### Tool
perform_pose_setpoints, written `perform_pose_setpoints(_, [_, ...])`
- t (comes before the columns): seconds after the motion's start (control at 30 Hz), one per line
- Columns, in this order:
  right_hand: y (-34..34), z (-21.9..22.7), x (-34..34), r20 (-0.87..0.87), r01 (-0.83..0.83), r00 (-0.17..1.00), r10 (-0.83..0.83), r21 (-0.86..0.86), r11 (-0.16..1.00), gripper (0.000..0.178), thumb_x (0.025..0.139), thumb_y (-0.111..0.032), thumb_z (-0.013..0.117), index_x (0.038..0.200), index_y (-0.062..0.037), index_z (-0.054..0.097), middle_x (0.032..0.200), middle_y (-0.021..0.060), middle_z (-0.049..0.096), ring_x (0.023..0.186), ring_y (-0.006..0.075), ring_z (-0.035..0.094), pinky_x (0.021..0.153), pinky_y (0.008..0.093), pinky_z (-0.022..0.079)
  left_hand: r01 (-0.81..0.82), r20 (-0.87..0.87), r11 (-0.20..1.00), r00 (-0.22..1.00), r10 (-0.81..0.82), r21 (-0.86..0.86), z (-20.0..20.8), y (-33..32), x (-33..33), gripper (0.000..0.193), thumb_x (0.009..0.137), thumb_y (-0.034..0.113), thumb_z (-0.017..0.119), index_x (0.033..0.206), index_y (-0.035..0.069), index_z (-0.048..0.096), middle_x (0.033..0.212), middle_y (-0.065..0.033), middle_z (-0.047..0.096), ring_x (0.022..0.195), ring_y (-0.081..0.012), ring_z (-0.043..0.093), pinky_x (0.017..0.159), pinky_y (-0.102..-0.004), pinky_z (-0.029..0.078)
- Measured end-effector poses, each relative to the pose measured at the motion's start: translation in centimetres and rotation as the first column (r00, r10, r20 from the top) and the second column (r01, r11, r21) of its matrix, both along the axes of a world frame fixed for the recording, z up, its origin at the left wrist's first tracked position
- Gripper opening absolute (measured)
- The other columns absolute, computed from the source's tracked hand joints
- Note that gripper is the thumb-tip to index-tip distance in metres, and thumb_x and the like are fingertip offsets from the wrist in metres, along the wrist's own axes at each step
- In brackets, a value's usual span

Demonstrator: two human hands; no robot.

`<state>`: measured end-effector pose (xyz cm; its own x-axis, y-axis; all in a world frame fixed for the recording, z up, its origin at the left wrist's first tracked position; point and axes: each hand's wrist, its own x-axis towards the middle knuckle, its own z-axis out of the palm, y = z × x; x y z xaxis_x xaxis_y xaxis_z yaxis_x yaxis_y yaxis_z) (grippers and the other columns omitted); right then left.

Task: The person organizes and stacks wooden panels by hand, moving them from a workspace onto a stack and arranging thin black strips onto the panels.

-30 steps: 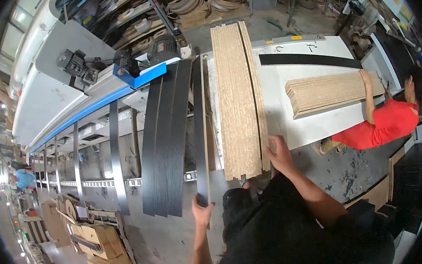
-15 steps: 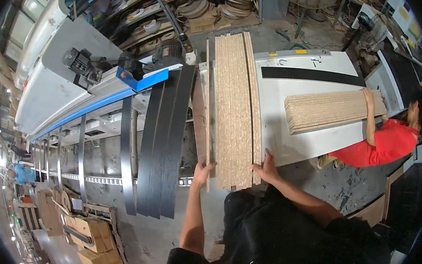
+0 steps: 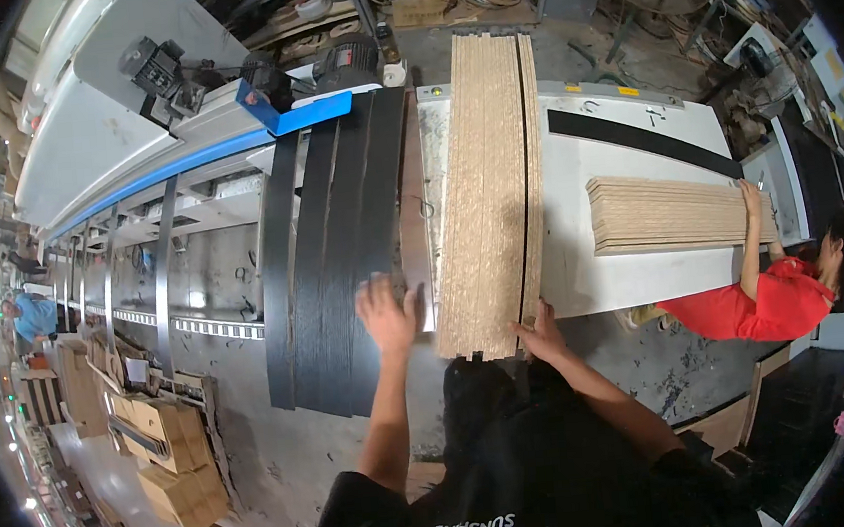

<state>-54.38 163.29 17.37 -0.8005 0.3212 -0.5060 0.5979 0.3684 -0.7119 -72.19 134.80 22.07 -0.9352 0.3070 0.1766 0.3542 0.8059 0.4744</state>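
Observation:
A stack of long board strips [image 3: 482,198] stands on edge in front of me, their pale particleboard edges up, with a black line running along the right side. At the stack's near right end, my right hand [image 3: 544,333] grips the outer strips. My left hand [image 3: 386,315] is open, fingers spread, over the rightmost of several black boards [image 3: 327,272] lying flat side by side, left of the stack. Whether its palm presses on the board, I cannot tell.
Right of the stack, a white table [image 3: 585,294] bears a black strip [image 3: 642,142] and a second strip stack [image 3: 668,212], held by a co-worker in red [image 3: 756,299]. A machine with a blue guide rail [image 3: 164,181] stands at left. Cardboard boxes [image 3: 174,466] sit lower left.
My left hand has let go of a strip it held upright beside the stack; that strip now lies flat among the black boards. My right hand stays at the stack's near end.

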Motion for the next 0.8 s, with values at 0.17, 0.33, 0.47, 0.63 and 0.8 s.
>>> perform_pose_setpoints(0.17, [-0.8, -1.7, 0.2, -0.118, 0.046, 0.992, -0.036, 0.079, 0.996, 0.107, 0.091, -0.046, 0.082, 0.161, 0.0051, 0.019, 0.153, 0.0322, 0.035, 0.141, 0.0486, 0.042, 0.118, 0.0558, 0.039, -0.158, 0.031, 0.913, 0.983, 0.182, -0.376, -1.6, -3.5, 2.1, 0.090, 0.093, 0.040, 0.072, 0.161, -0.005, 0.034, 0.167, -0.0315, 0.033, 0.159, -0.0507, 0.018, 0.131, -0.0586, 0.013])
perform_pose_setpoints(0.33, [-1.1, 0.7, -0.6, -0.062, 0.106, 0.992, -0.107, -0.018, 0.994, 0.102, 0.090, -0.045, 0.082, 0.160, 0.0014, 0.024, 0.154, 0.0341, 0.035, 0.142, 0.0515, 0.039, 0.119, 0.0558, 0.038, -0.176, -0.020, 0.929, 0.984, 0.179, -0.327, -3.9, -4.9, 1.0, 0.085, 0.089, 0.013, 0.070, 0.161, -0.006, 0.031, 0.166, -0.0338, 0.033, 0.154, -0.0552, 0.027, 0.131, -0.0562, 0.020])
perform_pose_setpoints(0.47, [-0.6, -0.5, 1.6, -0.080, 0.135, 0.988, -0.131, 0.056, 0.989, 0.098, 0.092, -0.047, 0.081, 0.159, 0.0009, 0.029, 0.151, 0.0330, 0.039, 0.141, 0.0472, 0.043, 0.117, 0.0544, 0.040, -0.106, 0.073, 0.989, 0.991, 0.114, -0.100, 0.9, -2.3, 0.4, 0.062, 0.092, 0.002, 0.059, 0.152, -0.006, 0.044, 0.147, -0.0366, 0.055, 0.127, -0.0523, 0.060, 0.109, -0.0539, 0.050])
perform_pose_setpoints(0.63, [-1.2, -0.3, 2.1, -0.110, 0.040, 0.993, -0.040, -0.002, 0.999, 0.091, 0.096, -0.050, 0.077, 0.158, 0.0012, 0.033, 0.151, 0.0320, 0.040, 0.144, 0.0453, 0.042, 0.119, 0.0539, 0.038, -0.086, 0.086, 0.984, 0.994, 0.073, 0.156, -0.9, 1.8, -3.5, 0.050, 0.095, 0.003, 0.058, 0.144, -0.006, 0.052, 0.128, -0.0374, 0.065, 0.104, -0.0530, 0.069, 0.088, -0.0579, 0.057])
perform_pose_setpoints(0.8, [-0.9, 0.4, 1.9, -0.084, 0.006, 0.996, -0.006, 0.008, 1.000, 0.091, 0.096, -0.050, 0.075, 0.160, -0.0010, 0.033, 0.160, 0.0295, 0.037, 0.149, 0.0463, 0.036, 0.122, 0.0549, 0.033, -0.066, 0.157, 0.968, 0.987, 0.028, 0.240, -4.1, 7.7, -7.7, 0.038, 0.102, 0.013, 0.057, 0.136, -0.004, 0.060, 0.094, -0.0340, 0.070, 0.091, -0.0547, 0.068, 0.081, -0.0634, 0.052])
